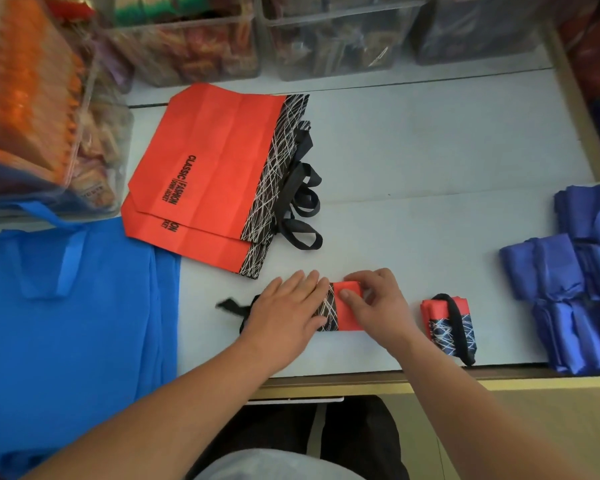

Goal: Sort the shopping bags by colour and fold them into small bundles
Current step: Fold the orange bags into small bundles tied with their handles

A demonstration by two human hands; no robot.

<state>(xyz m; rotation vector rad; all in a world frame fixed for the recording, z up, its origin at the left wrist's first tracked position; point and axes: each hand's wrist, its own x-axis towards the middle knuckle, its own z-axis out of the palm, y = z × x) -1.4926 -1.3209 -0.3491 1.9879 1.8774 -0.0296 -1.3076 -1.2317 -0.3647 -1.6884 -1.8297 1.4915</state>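
A half-folded red bag (pixel 347 311) with a black line-patterned band lies near the table's front edge. My left hand (pixel 286 313) presses flat on its patterned end, and its black handle (pixel 232 306) sticks out to the left. My right hand (pixel 378 299) pinches the bag's folded red end. A finished red bundle (pixel 449 323) wrapped in its black handle lies just to the right. Two flat red bags (pixel 208 171) are stacked further back. Flat blue bags (pixel 77 327) lie at the left, and folded dark blue bundles (pixel 575 278) sit at the right.
Clear plastic bins (pixel 340 39) full of packaged goods line the back of the pale table (pixel 430 168), and more bins (pixel 32 98) stand at the left. The table's front edge (pixel 361 379) runs just below my hands.
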